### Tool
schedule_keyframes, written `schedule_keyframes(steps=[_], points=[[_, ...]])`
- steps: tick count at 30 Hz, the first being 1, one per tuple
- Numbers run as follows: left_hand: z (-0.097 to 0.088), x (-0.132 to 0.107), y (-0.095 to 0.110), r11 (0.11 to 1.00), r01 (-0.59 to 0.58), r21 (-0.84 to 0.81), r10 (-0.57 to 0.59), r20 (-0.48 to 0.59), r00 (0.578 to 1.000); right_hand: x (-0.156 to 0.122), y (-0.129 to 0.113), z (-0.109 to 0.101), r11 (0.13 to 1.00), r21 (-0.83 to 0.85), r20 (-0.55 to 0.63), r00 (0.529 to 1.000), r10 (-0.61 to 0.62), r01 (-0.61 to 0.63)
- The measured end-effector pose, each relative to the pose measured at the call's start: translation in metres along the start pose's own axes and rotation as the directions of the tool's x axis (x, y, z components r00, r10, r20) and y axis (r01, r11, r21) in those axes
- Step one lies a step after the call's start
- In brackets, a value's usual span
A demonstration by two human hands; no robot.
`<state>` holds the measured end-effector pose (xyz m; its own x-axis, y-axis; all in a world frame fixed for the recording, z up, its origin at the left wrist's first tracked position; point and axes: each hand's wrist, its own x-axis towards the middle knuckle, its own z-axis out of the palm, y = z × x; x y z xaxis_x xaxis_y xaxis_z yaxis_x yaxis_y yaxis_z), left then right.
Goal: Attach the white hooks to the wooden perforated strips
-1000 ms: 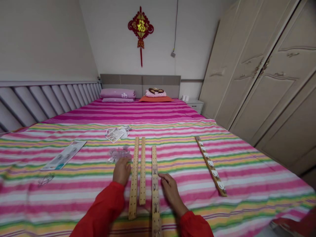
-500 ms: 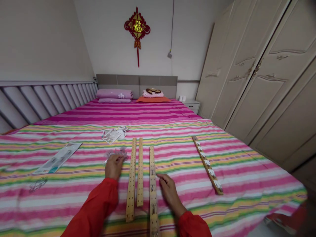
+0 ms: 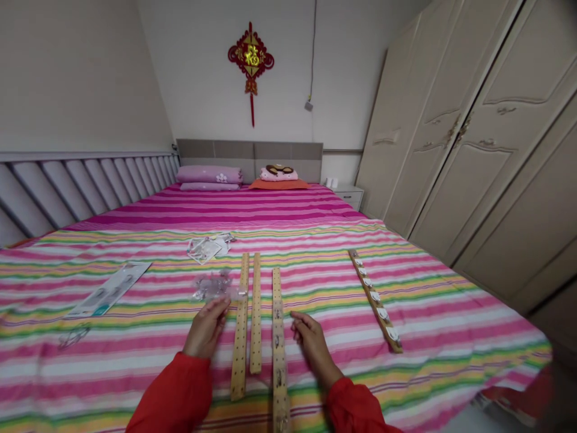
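My left hand [image 3: 205, 328] hovers over the striped bedsheet [image 3: 406, 288], just left of two bare wooden perforated strips [image 3: 249, 313]. Its thumb and fingers are pinched on a small clear plastic piece [image 3: 232, 294], right in front of a pile of clear plastic pieces [image 3: 211, 285]. My right hand [image 3: 311, 343] lies on the sheet with its fingers curled, close beside a third wooden strip [image 3: 277, 337] that carries a few clear hooks. Nothing shows in the right hand. Both arms wear red sleeves.
A fourth wooden strip with white hooks [image 3: 374, 297] lies at an angle to the right. Opened clear packets [image 3: 207, 246] and a long printed card [image 3: 108, 288] lie to the left. Pillows [image 3: 210, 175] are at the headboard. A wardrobe [image 3: 473, 150] lines the right side.
My left hand reached into the clear pile, then drew back and lifted with a small clear piece pinched in it. My right hand has hardly moved.
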<state>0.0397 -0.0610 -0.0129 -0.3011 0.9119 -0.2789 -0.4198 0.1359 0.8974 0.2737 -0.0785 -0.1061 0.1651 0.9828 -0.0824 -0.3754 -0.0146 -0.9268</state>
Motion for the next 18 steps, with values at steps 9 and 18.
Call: schedule_keyframes(steps=[9, 18], points=[[0.02, -0.033, -0.013, 0.913, -0.183, 0.365, 0.055, 0.333, 0.941, -0.013, -0.029, 0.017, 1.0, 0.017, 0.075, 0.997, -0.01, 0.008], [0.042, -0.034, -0.021, 0.848, -0.302, 0.436, 0.07, 0.472, 0.879, -0.013, -0.051, 0.029, 0.991, -0.122, 0.226, 0.974, -0.022, 0.051]])
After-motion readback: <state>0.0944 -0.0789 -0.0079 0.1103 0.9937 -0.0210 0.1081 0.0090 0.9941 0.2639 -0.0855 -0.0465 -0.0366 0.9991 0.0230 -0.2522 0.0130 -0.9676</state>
